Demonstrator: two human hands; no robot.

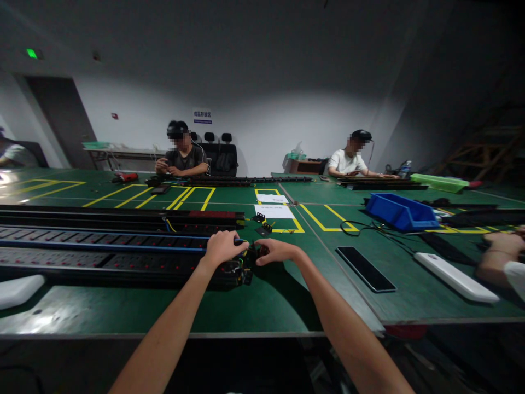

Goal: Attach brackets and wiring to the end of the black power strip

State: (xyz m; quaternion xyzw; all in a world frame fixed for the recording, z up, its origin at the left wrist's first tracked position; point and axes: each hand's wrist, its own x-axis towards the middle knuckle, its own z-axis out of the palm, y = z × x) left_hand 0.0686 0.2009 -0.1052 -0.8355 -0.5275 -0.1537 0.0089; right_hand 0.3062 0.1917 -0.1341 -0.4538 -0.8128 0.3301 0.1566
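Observation:
Several long black rails with rows of small red dots lie side by side on the green table. My left hand (223,246) rests over the right end of the near black rail (143,265), its fingers curled around the end. Loose thin wires (234,267) and small parts show below it. At the same end, my right hand (279,250) pinches a small black end piece (253,251) from the right, its detail too dark and small to make out. Just beyond my hands lie small black perforated brackets (266,227).
White paper sheets (274,211) lie beyond the brackets. To the right are a phone (365,268), a white power bank (455,276), cables and a blue bin (401,211). A white object (20,290) sits front left. Co-workers sit opposite; another person's arm (502,251) reaches in at right.

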